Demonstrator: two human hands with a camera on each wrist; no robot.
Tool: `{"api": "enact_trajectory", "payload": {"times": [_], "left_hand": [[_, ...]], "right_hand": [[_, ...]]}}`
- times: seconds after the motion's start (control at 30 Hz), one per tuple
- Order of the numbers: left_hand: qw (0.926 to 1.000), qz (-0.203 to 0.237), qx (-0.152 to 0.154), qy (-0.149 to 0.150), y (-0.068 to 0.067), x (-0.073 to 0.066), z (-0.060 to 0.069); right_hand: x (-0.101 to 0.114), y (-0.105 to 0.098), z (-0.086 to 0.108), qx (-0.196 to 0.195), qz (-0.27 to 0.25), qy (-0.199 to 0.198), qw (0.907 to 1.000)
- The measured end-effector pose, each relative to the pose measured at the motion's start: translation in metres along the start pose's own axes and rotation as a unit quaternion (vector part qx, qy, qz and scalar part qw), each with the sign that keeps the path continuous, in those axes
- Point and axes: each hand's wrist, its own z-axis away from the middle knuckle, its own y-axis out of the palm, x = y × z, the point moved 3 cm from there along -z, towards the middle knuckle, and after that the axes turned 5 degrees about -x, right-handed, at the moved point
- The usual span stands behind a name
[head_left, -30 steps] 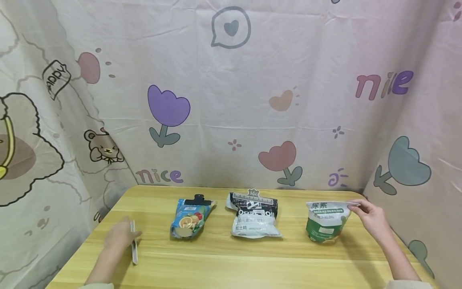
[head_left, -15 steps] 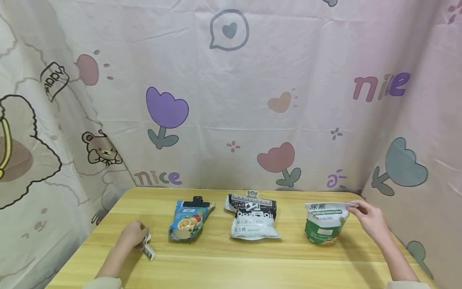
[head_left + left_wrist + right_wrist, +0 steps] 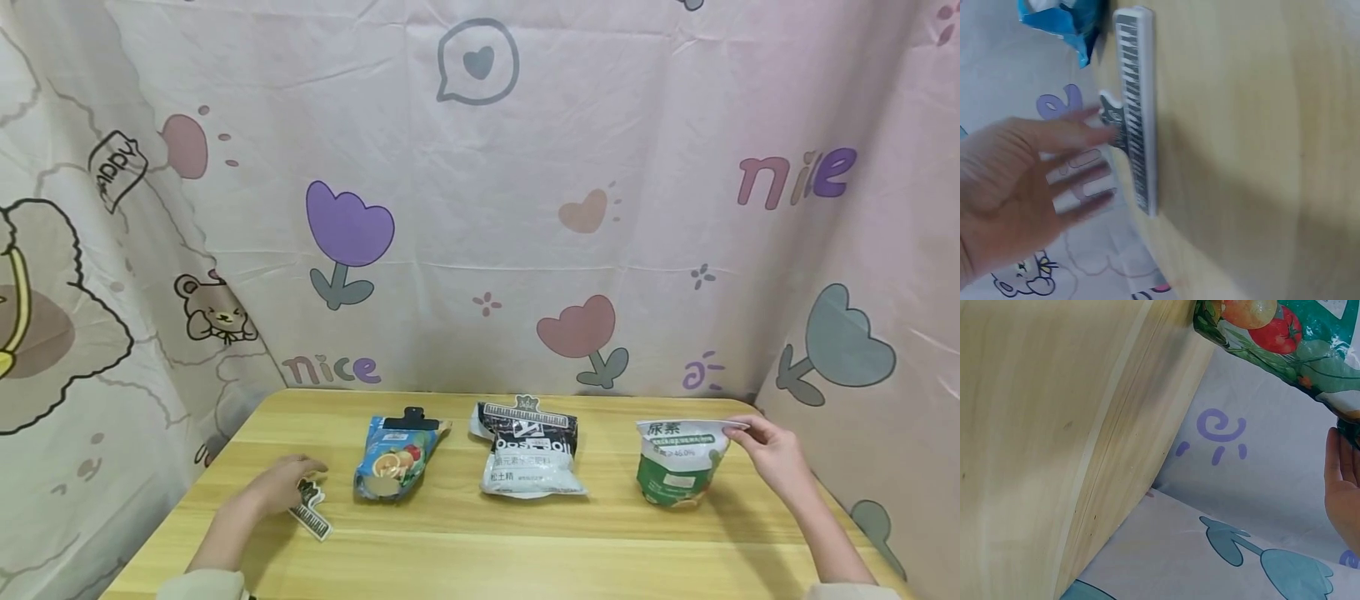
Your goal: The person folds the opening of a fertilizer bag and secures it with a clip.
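A bag clip (image 3: pixel 312 520) with a piano-key strip lies on the table at the left. My left hand (image 3: pixel 279 485) is right beside its crown-shaped handle. In the left wrist view, the fingers of my left hand (image 3: pixel 1019 169) are spread and blurred, the thumb overlapping the handle of the clip (image 3: pixel 1137 119); whether it touches is unclear. On the right, my right hand (image 3: pixel 774 454) pinches the top corner of a green-and-white bag (image 3: pixel 678 477). In the right wrist view, my right hand (image 3: pixel 1344 494) is partly cut off beside the bag (image 3: pixel 1329 359).
A blue fruit-print bag (image 3: pixel 392 467) with a black clip (image 3: pixel 411 420) stands left of centre. In the middle is a black-and-white bag (image 3: pixel 531 475) closed by another piano-key clip (image 3: pixel 527 412). Printed cloth (image 3: pixel 450 208) hangs behind the wooden table (image 3: pixel 480 558).
My left hand brought the piano-key clip rightward and nearer the blue bag, then its fingers loosened and spread beside it. My right hand stays on the green-and-white bag's corner.
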Motion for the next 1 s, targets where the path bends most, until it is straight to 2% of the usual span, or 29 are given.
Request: {"api": "enact_trajectory", "payload": {"times": [0.07,0.13,0.3,0.33,0.37,0.47,0.53,0.57,0.6,0.73,0.8,0.87,0.97,1.0], "left_hand": [[0.9989,0.036,0.004,0.03,0.004,0.0,0.0],[0.9972,0.068,0.009,0.03,0.005,0.001,0.001],[0.9982,0.059,-0.003,0.012,0.001,0.004,0.003],[0.9983,0.055,-0.002,0.016,0.0,0.005,0.003],[0.9983,0.053,-0.003,0.022,-0.001,0.006,0.004],[0.9974,0.063,0.002,0.035,-0.004,0.009,0.004],[0.9958,0.074,0.008,0.054,-0.005,0.01,0.006],[0.9949,0.082,0.011,0.057,-0.005,0.011,0.006],[0.9939,0.091,0.015,0.061,-0.006,0.012,0.007],[0.9901,0.117,0.02,0.076,-0.008,0.015,0.01],[0.9895,0.118,0.023,0.081,-0.009,0.016,0.01],[0.9906,0.104,0.021,0.086,-0.011,0.016,0.009],[0.9927,0.08,0.019,0.089,-0.015,0.015,0.01],[0.9931,0.074,0.017,0.09,-0.017,0.014,0.01]], "right_hand": [[0.0,0.001,0.0,0.0,0.0,0.0,1.0],[0.0,0.001,0.0,0.002,-0.001,0.002,1.0],[0.0,0.0,-0.002,0.005,-0.008,0.003,1.0],[0.007,-0.003,-0.002,0.013,-0.034,0.0,0.9993],[0.006,-0.003,-0.002,0.015,-0.037,0.004,0.9992],[0.004,-0.003,-0.002,0.012,-0.03,0.009,0.9994],[0.005,-0.002,-0.001,0.011,-0.023,0.008,0.9996],[-0.002,0.0,-0.001,0.002,0.005,0.013,0.9999],[-0.001,0.001,0.0,0.003,0.01,0.008,0.9999],[0.012,-0.003,0.001,0.013,-0.02,0.011,0.9997],[0.036,-0.011,0.002,0.034,-0.07,0.008,0.997],[0.049,-0.016,0.001,0.045,-0.104,0.015,0.9934],[0.048,-0.016,0.001,0.04,-0.098,0.012,0.9943],[0.037,-0.013,0.0,0.031,-0.076,0.014,0.9966]]}}
